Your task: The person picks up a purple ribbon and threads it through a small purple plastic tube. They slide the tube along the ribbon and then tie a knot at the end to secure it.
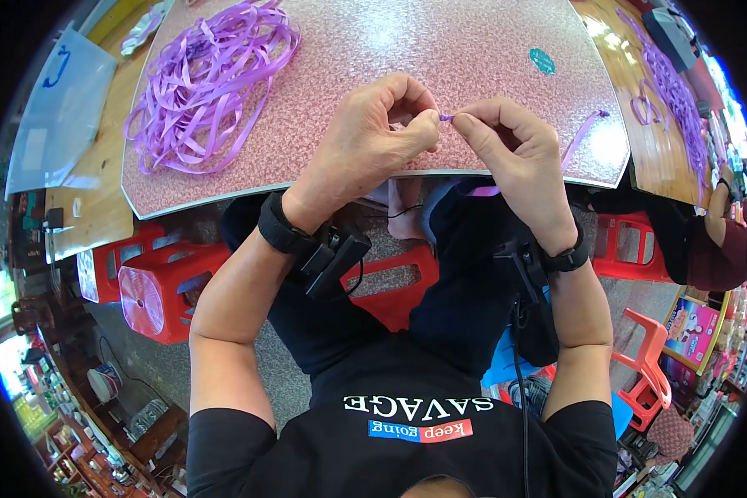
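Pinching with thumb and finger, the left hand (378, 129) and right hand (519, 153) are holding a purple ribbon (446, 118) between them. Its small bunched bit is sitting right in the gap, maybe a knot, too tiny to tell. It is looking light, soft and a little slippery, so close to the bunch seems a good place to pinch. A loose purple heap (212, 83) is lying left, on the pink table (340, 50).
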A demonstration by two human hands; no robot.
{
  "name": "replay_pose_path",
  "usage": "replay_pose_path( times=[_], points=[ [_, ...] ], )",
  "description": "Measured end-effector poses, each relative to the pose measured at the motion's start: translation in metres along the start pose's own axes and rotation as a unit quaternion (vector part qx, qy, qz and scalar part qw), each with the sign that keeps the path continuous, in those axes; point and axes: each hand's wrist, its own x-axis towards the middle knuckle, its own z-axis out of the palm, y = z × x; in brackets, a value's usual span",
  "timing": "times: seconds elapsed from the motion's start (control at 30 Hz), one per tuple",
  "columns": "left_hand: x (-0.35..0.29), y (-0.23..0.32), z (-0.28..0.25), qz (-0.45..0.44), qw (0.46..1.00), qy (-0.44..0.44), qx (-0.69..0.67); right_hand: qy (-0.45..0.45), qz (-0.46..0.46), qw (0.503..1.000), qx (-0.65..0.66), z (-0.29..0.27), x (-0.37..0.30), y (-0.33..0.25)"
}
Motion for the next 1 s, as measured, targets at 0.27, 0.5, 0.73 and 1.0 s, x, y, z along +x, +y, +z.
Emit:
replay_pose_path(
  times=[0.27,0.5,0.73,1.0],
  points=[
    [0.001,0.002,0.004,0.031,0.999,0.023,-0.003,0.001,0.045,0.996,0.076,-0.002,0.002,0.002],
    [-0.002,0.002,0.005,0.054,0.998,0.025,0.034,-0.020,0.049,0.995,0.088,-0.001,0.001,-0.003],
    [0.004,0.005,0.001,0.176,0.974,0.036,0.137,-0.045,0.068,0.995,0.064,-0.008,0.003,-0.011],
    [-0.003,0.022,-0.010,0.105,0.978,-0.011,0.181,-0.055,0.059,0.996,0.043,-0.007,0.004,-0.014]
  ],
)
